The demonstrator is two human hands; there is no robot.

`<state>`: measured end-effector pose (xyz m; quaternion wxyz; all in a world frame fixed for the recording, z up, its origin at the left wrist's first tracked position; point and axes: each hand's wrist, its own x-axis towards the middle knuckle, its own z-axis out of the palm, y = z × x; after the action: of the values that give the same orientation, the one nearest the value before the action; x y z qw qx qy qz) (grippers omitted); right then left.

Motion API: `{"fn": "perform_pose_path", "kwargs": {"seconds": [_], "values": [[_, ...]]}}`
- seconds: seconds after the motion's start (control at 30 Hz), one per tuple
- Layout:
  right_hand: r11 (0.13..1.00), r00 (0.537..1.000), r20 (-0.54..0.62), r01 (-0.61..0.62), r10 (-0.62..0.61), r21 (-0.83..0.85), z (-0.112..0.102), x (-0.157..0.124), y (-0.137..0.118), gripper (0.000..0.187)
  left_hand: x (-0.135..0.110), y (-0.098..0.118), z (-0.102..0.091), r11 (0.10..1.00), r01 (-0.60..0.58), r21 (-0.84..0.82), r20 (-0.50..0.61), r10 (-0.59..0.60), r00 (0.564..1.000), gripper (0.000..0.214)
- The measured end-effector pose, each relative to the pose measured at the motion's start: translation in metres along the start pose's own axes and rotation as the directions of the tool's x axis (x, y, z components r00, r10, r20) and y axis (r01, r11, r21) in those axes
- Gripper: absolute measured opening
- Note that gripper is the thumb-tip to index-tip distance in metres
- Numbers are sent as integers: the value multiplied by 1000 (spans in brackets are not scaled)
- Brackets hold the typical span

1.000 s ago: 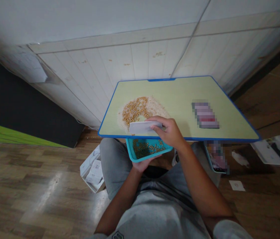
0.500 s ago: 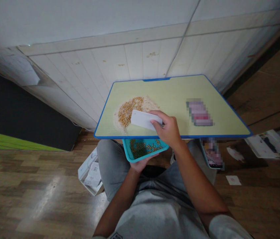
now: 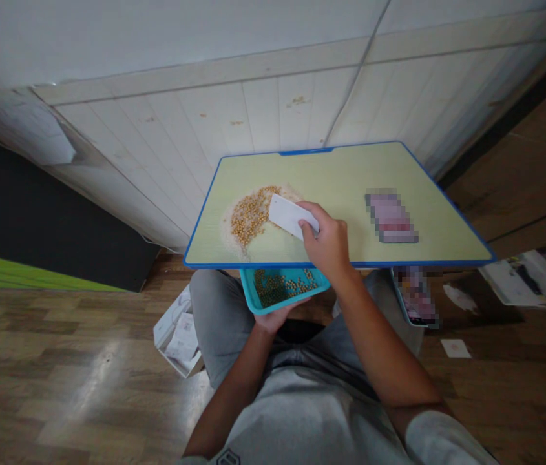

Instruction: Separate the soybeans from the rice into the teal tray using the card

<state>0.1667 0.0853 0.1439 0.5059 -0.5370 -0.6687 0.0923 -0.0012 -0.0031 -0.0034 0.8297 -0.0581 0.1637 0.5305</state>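
My right hand pinches a white flat card and holds it over the near right side of a heap of yellow beans mixed with white rice on a green table with a blue rim. My left hand grips a teal tray from below, just under the table's front edge. Several beans lie in the tray. Most of the left hand is hidden by the tray.
A blurred flat object lies on the table's right half. A second teal tray sits below the table at right. A white box and papers lie on the wooden floor. A white panelled wall stands behind the table.
My right hand has carried the white card from the table's front edge away from me, to the right side of the bean heap. The teal tray has stayed under the edge.
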Motion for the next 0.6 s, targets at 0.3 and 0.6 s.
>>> {"fn": "perform_pose_path", "kwargs": {"seconds": [0.3, 0.6], "values": [[1000, 1000, 20, 5, -6, 23, 1, 3, -4, 38, -1, -1, 7, 1000, -7, -28, -23, 7, 1000, 81], [1000, 996, 90, -19, 18, 8, 5, 4, -6, 40, -2, -3, 12, 999, -28, -32, -45, 27, 999, 81]]}}
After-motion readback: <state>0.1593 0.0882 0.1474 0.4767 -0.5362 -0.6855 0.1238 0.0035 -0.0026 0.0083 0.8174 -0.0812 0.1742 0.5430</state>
